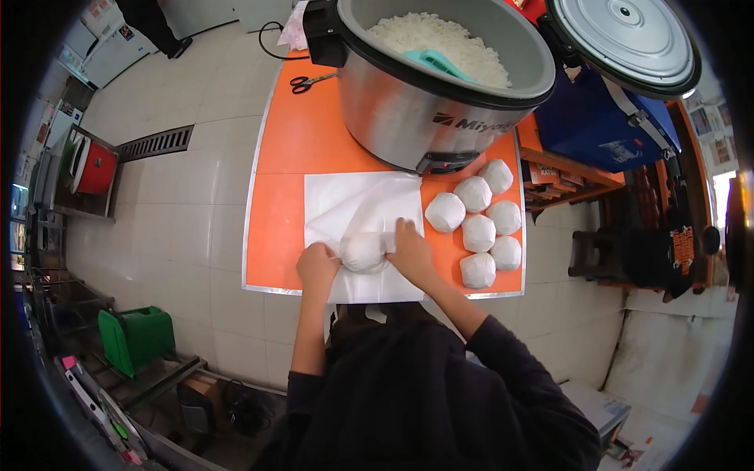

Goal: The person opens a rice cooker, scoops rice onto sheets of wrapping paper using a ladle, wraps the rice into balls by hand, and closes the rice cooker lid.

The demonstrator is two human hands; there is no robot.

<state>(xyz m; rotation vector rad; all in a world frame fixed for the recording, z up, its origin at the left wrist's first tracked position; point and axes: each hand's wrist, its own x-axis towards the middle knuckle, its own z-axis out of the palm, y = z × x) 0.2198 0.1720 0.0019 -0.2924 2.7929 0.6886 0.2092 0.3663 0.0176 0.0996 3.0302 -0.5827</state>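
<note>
A rounded white paper-wrapped bundle (364,252) rests on white paper sheets (338,196) at the front of the orange table. At the bundle's left side, my left hand (318,265) has its fingers closed on the edge of its wrapping paper. My right hand (408,251) is on the other side, fingers closed on a raised fold of the same paper. Several finished-looking white wrapped bundles (478,233) sit grouped on the table to the right of my right hand. What is inside the wrapping is hidden.
A large rice cooker (393,110) full of rice (440,39), with a turquoise scoop (440,64), stands at the table's back. Scissors (302,84) lie left of it. Its open lid (628,31) overhangs a blue cooler (581,125). A person's legs (149,27) show at upper left.
</note>
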